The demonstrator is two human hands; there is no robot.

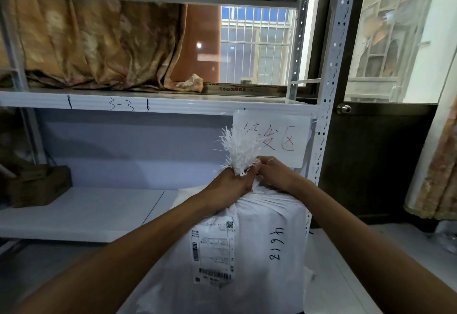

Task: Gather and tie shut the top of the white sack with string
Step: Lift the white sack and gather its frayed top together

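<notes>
Two hands meet at one spot: the gathered neck [259,193] of the white woven plastic sack [262,252], which stands upright in front of you. The neck's long axis runs straight up and ends above in a frayed white tuft [239,148]. Your left hand [230,185] wraps the neck from its left, fingers curled tight round it just under the tuft. Your right hand [274,172] touches the neck from its right, fingertips bunched against it. Whether they pinch string or only fabric, I cannot tell; no string shows. As I judge it, any wrap must circle the neck crosswise, and your right hand is the freer one for that.
</notes>
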